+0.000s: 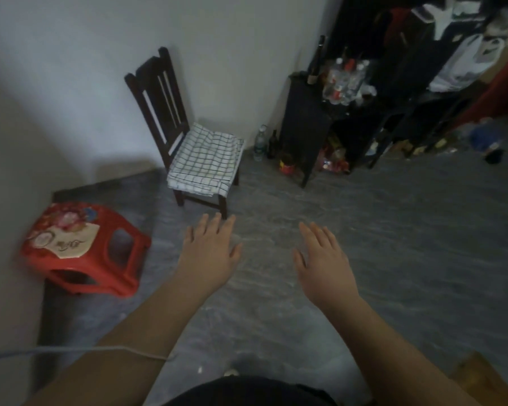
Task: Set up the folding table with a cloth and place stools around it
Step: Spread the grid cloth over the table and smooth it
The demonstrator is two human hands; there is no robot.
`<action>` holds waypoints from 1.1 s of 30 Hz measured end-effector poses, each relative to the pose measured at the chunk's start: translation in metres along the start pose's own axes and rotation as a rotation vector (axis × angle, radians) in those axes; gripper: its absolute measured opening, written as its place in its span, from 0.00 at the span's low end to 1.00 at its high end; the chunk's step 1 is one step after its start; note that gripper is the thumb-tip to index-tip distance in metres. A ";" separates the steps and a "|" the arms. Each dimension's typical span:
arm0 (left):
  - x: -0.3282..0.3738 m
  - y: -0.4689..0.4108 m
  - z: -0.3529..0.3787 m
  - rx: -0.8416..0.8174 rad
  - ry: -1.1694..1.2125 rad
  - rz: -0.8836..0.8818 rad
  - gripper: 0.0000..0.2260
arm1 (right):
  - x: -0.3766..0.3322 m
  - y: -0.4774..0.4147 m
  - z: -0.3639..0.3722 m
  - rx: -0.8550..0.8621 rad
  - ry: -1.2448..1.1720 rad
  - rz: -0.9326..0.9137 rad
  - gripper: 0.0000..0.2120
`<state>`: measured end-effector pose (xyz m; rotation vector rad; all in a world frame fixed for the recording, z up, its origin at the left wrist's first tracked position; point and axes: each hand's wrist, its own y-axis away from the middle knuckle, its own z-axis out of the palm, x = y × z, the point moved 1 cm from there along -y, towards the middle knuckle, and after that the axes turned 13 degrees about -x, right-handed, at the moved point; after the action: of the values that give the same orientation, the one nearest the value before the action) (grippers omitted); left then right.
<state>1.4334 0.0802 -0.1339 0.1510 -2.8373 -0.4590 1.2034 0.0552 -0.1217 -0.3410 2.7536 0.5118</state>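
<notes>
- the red plastic stool (pixel 85 247) has a printed top: red and pink flowers above a cream panel with a round emblem and dark script, too blurred to read.
- the clear bottles (pixel 345 80) on the black cabinet (pixel 302 121) have red caps and labels, but no wording on them can be made out.
- the checked cloth (pixel 207 159), white with dark lines, lies folded on the seat of a dark wooden chair (pixel 159 92) that stands against the wall, its front edge hanging over the seat.
- the stool stands on the floor by the left wall, well apart from the chair.
- the left hand (pixel 210 253) and the right hand (pixel 324 260) are stretched forward, palms down, fingers straight and spread, holding nothing; the left fingertips overlap the chair's front leg in view.
- a plastic water bottle (pixel 260 145) and a dark glass bottle (pixel 272 145) stand on the floor between chair and cabinet, with a red tin (pixel 286 167) near the cabinet's leg.
- a pale cable (pixel 100 348) crosses the left forearm.
- hanging clothes (pixel 464 63) fill the upper right.
</notes>
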 end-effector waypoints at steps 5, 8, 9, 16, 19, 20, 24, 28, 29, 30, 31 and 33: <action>-0.043 -0.033 -0.017 0.009 0.049 -0.075 0.29 | -0.034 -0.063 0.001 -0.028 0.046 -0.078 0.29; -0.068 -0.062 -0.027 0.013 0.050 -0.118 0.30 | -0.052 -0.111 0.003 -0.062 0.045 -0.118 0.29; -0.075 -0.074 -0.030 0.017 0.045 -0.127 0.30 | -0.058 -0.128 0.003 -0.073 0.041 -0.126 0.29; -0.125 -0.185 -0.056 -0.025 0.041 -0.216 0.29 | -0.085 -0.268 -0.004 -0.125 0.031 -0.191 0.29; -0.141 -0.235 -0.071 -0.044 0.054 -0.243 0.29 | -0.097 -0.332 -0.011 -0.176 0.039 -0.228 0.29; -0.146 -0.251 -0.075 -0.041 0.064 -0.254 0.29 | -0.101 -0.352 -0.013 -0.191 0.049 -0.246 0.29; -0.167 -0.306 -0.092 -0.060 0.106 -0.294 0.29 | -0.118 -0.419 -0.024 -0.241 0.070 -0.259 0.29; -0.197 -0.356 -0.106 -0.095 0.153 -0.300 0.28 | -0.136 -0.476 -0.031 -0.277 0.077 -0.249 0.29; -0.205 -0.371 -0.110 -0.093 0.160 -0.294 0.28 | -0.139 -0.491 -0.031 -0.289 0.076 -0.241 0.29; -0.214 -0.386 -0.114 -0.090 0.166 -0.290 0.28 | -0.142 -0.507 -0.030 -0.294 0.074 -0.236 0.29; -0.222 -0.403 -0.117 -0.088 0.172 -0.286 0.28 | -0.144 -0.523 -0.028 -0.300 0.072 -0.227 0.29; -0.241 -0.437 -0.121 -0.098 0.179 -0.272 0.27 | -0.149 -0.558 -0.023 -0.302 0.073 -0.204 0.30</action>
<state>1.7237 -0.3333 -0.2222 0.5358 -2.6218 -0.6059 1.4948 -0.4341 -0.2206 -0.7168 2.6670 0.8764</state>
